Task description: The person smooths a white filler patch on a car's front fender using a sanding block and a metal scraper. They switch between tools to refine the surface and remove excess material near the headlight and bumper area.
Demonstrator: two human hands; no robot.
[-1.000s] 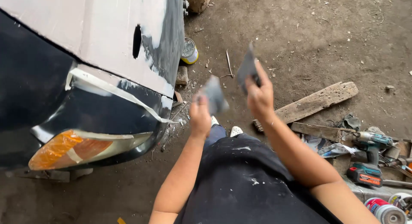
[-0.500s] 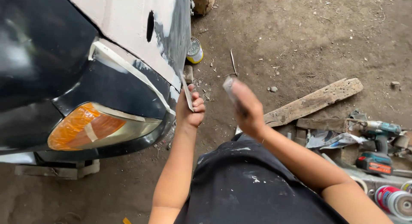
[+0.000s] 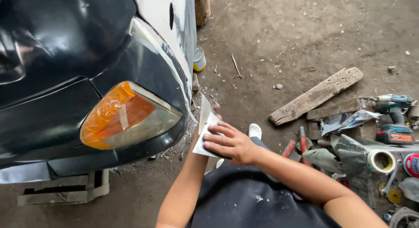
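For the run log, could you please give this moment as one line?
right hand: flat on grey sheet | left hand: behind sheet, mostly hidden | beside car headlight

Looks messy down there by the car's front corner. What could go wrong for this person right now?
Possible trouble:
1. The right hand presses a thin flat blade that the left hand, mostly hidden, seems to hold; its edge could nick a finger.
2. Both work right beside the amber headlight, so a slip might scratch its lens.
3. A cordless drill, a tape roll and a plank lie close by the person's shoe: easy to trip on.
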